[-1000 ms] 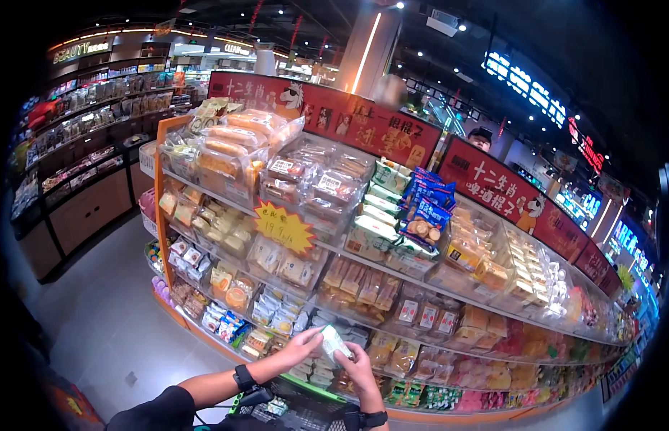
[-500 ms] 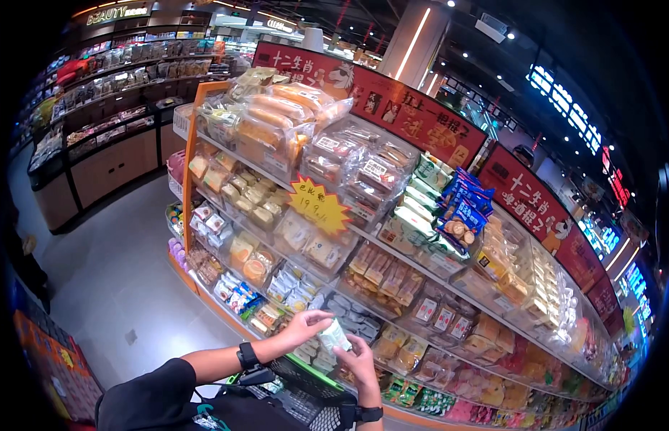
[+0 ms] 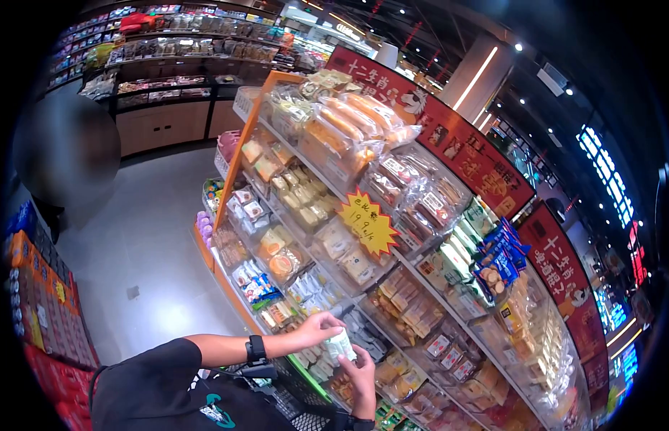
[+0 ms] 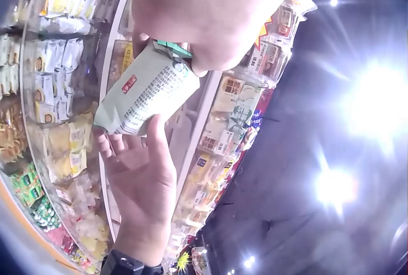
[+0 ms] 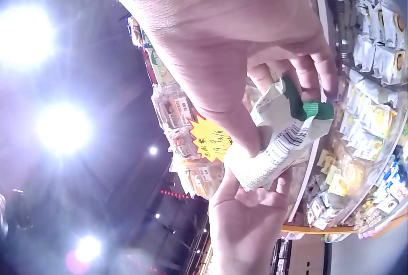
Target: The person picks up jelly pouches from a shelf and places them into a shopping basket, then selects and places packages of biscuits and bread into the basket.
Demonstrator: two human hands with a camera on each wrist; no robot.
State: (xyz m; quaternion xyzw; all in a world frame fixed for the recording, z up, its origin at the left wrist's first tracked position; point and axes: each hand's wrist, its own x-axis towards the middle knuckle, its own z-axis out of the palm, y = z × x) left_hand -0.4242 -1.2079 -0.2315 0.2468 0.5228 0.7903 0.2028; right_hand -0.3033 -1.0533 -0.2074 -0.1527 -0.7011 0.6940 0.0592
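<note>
A small pale-green snack packet (image 3: 341, 345) with printed text is held between both hands in front of the shelves. My left hand (image 3: 319, 332) grips its upper end; in the left wrist view that hand (image 4: 210, 13) covers part of the packet's green crimped end. From below, my right hand (image 3: 361, 375) pinches the other end. The right wrist view has the packet (image 5: 274, 144) showing a barcode and a green end, with my right thumb pressed on its face. Beneath the hands in the head view is a dark basket (image 3: 295, 402) with a green rim (image 3: 306, 375).
Tiered shelves of packaged breads and snacks fill the front, with an orange end frame (image 3: 237, 172) and a yellow price tag (image 3: 368, 223). Red signs (image 3: 449, 129) top them. Stacked goods (image 3: 47, 294) stand at far left, and grey floor (image 3: 151, 237) lies between.
The head view has turned left, so the shelves have shifted right and tilted, with more floor and stacked goods showing at left. Both hands still hold the packet.
</note>
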